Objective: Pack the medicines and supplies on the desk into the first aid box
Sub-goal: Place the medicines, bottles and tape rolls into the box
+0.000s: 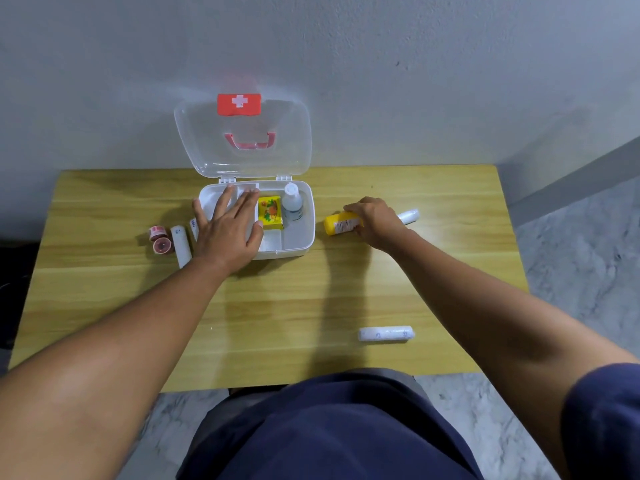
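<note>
a: nearest, one wrapped white roll [386, 333] lies alone on the surface [277, 306].

b: further in, the left hand [227, 226] lies flat, fingers spread, over the first aid box [298, 237], holding nothing. the right hand [375, 220] has its grip curled on the yellow bottle [341, 223], which lies just right of the box.

a: risk?

b: the bottle is round and on its side, so it could roll or slip. the spread hand may block the drop.

a: count?

b: three white rolls, two red tape rolls [160, 239], and inside the box one yellow carton [270, 213] and one clear bottle [292, 202].
</note>
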